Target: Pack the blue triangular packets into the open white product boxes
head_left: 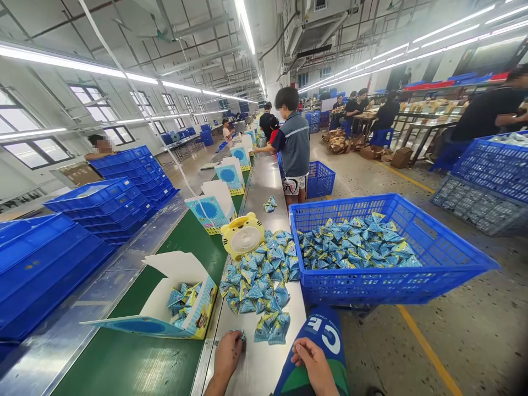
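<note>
My left hand point(228, 353) rests low on the metal worktop, its fingers closed around something small and bluish that is mostly hidden. My right hand point(312, 364) is over my blue-clad leg, fingers loosely bent, with nothing visible in it. Just ahead of my hands lie a few blue and yellow pyramid-shaped packets point(272, 328). Beyond them is a larger heap of such packets point(264, 275). To the left, an open display box point(202, 316) with similar packets inside stands on the green conveyor belt point(142, 360).
A blue plastic basket point(363, 283) full of packets stands at the right. Behind the heap is a yellow tiger-faced fan point(243, 236). More open boxes point(212, 209) line the belt. A co-worker point(295, 140) stands farther along. Stacked blue crates point(49, 258) fill the left side.
</note>
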### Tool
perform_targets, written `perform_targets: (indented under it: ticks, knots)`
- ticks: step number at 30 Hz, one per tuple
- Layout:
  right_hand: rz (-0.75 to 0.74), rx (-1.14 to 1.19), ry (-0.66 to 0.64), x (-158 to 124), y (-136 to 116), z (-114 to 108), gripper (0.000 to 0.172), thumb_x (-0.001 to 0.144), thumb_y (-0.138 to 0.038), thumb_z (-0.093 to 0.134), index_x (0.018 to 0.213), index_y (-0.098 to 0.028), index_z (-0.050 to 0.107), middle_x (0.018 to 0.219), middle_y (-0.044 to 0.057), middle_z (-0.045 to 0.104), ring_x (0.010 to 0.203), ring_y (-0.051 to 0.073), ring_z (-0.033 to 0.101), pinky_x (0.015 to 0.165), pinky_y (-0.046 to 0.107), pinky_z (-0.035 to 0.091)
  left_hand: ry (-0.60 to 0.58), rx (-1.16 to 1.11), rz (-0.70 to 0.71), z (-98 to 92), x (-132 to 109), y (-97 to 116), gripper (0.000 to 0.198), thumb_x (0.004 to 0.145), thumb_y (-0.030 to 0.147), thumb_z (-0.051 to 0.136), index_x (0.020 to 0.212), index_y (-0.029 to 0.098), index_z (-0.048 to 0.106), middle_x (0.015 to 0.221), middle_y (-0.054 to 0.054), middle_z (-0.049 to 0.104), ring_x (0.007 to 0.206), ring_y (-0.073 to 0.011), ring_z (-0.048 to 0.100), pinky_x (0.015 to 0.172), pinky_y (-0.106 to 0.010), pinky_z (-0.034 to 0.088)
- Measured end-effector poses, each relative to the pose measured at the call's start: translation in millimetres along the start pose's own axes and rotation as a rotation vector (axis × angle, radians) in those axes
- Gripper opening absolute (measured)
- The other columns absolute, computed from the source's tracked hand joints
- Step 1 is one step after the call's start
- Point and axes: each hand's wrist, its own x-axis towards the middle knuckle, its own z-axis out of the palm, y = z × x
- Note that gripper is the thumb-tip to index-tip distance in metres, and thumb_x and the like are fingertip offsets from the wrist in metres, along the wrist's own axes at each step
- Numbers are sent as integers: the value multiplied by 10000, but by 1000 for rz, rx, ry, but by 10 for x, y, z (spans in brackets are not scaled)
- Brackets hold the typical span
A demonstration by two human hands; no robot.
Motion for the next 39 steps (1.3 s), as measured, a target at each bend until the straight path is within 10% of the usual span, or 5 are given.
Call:
perform_targets:
  ticks: [8, 15, 22, 26, 39]
  knots:
    - [-14, -4, 21, -53, -140, 38, 437, 837, -604, 687, 878, -169, 696, 847, 65, 700, 775, 239, 680, 742, 375, 505, -92, -903, -343, -193, 126, -10, 610, 637, 780, 733, 683, 192, 577, 597, 50, 427, 570, -102, 346, 580, -258, 248]
    - [-4, 5, 30, -71, -149, 52, 432, 846, -605, 673, 879, -174, 690, 838, 62, 703, 788, 241, 681, 752, 374, 507, -56, -1294, -463, -130, 81, -145, 643, 511, 674, 943, 728, 173, 603, 613, 72, 456, 579, -60, 343, 581, -235, 258]
    - [8, -24, -5, -74, -164, 27, 456, 874, -627, 639, 892, -174, 682, 813, 63, 704, 794, 243, 676, 772, 380, 504, 207, -879, -411, -57, 116, -297, 812, 505, 915, 757, 770, 152, 676, 668, -8, 573, 657, -162, 484, 648, -313, 370]
    - [-1, -11, 5, -50, -119, 25, 447, 877, -615, 647, 905, -170, 682, 860, 63, 697, 807, 243, 688, 764, 378, 506, 145, -543, -301, -72, 73, -266, 605, 696, 800, 669, 781, 205, 596, 653, 15, 488, 678, -196, 500, 697, -341, 386]
    - [-6, -30, 5, -59, -79, -2, 389, 910, -555, 617, 921, -172, 679, 853, 65, 714, 807, 237, 683, 769, 375, 505, -161, -55, -136, 68, 399, 804, 350, 963, 423, 509, 960, 153, 732, 869, -141, 758, 952, -299, 725, 808, -337, 411]
